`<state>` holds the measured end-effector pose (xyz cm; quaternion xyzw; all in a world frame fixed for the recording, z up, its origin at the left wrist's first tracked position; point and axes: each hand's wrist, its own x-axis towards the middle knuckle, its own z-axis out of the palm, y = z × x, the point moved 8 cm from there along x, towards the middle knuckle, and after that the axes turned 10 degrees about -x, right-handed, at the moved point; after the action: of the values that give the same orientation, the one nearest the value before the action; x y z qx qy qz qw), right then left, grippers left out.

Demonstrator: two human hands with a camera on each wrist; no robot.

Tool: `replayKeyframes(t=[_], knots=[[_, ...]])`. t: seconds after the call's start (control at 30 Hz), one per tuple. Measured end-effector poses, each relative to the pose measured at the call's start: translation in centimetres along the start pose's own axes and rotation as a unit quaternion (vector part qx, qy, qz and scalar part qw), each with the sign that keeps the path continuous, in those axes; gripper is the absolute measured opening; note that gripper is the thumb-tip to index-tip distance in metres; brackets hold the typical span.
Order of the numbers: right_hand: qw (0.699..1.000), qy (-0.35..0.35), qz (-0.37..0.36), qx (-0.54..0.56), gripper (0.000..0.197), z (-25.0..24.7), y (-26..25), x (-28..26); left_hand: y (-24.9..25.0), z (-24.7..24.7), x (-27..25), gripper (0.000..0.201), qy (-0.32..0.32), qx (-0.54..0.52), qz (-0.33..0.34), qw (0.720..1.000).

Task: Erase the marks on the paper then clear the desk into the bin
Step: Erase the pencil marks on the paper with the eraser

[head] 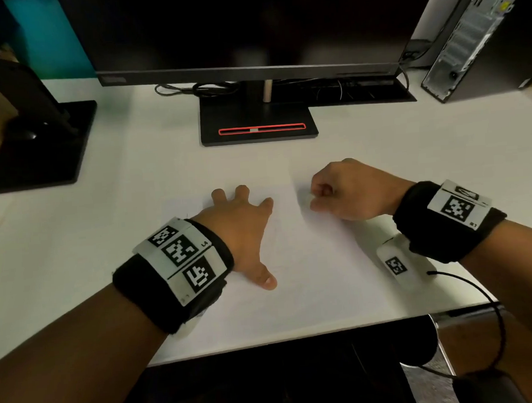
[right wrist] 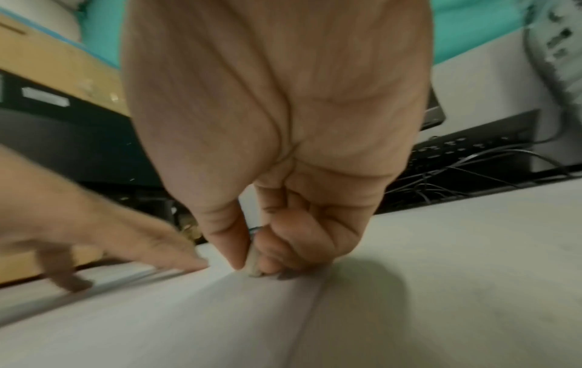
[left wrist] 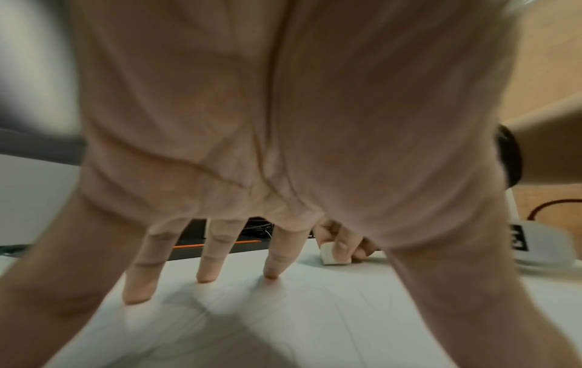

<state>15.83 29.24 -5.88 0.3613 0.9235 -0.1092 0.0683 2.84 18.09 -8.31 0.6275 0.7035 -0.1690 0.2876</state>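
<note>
A white sheet of paper lies flat on the white desk in front of me, with faint pencil lines on it. My left hand presses on the paper with fingers spread and straight. To its right, my right hand pinches a small white eraser between thumb and fingers, its tip touching the paper near the sheet's far right part. In the right wrist view the eraser shows between the thumb and curled fingers. No bin is in view.
A dark monitor on a black stand rises behind the paper, with cables beside it. A second black stand sits at the left, a computer tower at the back right. The desk's front edge is near my forearms.
</note>
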Motion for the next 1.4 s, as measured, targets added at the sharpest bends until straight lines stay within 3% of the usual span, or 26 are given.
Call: replayKeyframes(t=[0.13, 0.27, 0.4, 0.57, 0.7, 0.83, 1.0, 1.13, 1.27, 1.4], knots=[[0.996, -0.066, -0.063, -0.004, 0.026, 1.5, -2.5, -0.4, 0.0, -0.1, 0.1, 0.13, 0.003, 0.007, 0.002, 1.0], [0.999, -0.02, -0.016, -0.027, 0.028, -0.3, -0.4, 0.4, 0.0, 0.0, 0.2, 0.13, 0.008, 0.011, 0.007, 1.0], [0.994, -0.067, -0.083, -0.029, 0.023, 1.5, -3.6, -0.5, -0.1, 0.1, 0.3, 0.13, 0.006, 0.005, 0.006, 1.0], [0.999, -0.004, -0.024, -0.037, 0.026, -0.2, -1.0, 0.4, -0.1, 0.1, 0.3, 0.131, 0.01, 0.009, 0.011, 1.0], [0.995, -0.037, -0.084, -0.035, 0.03, 1.2, -4.1, 0.1, -0.2, 0.1, 0.3, 0.13, 0.012, 0.003, 0.008, 1.0], [0.999, -0.009, -0.012, -0.032, 0.031, -0.2, -1.3, 1.6, -0.2, 0.1, 0.3, 0.133, 0.018, 0.006, 0.008, 1.0], [0.996, -0.039, -0.069, -0.032, 0.035, 1.1, -3.4, 1.5, -0.4, 0.2, 0.2, 0.133, 0.02, -0.003, 0.008, 1.0], [0.999, -0.03, -0.029, -0.034, 0.036, 0.1, -1.8, 2.3, -0.4, 0.2, 0.2, 0.133, 0.021, -0.004, 0.01, 1.0], [0.994, -0.065, -0.083, -0.042, 0.036, 1.3, -4.0, 1.8, -0.5, 0.2, 0.2, 0.132, 0.015, -0.004, 0.005, 1.0], [0.998, -0.041, -0.032, -0.028, 0.038, 0.1, -2.0, 2.6, -0.5, 0.3, 0.1, 0.134, 0.018, -0.008, 0.01, 1.0]])
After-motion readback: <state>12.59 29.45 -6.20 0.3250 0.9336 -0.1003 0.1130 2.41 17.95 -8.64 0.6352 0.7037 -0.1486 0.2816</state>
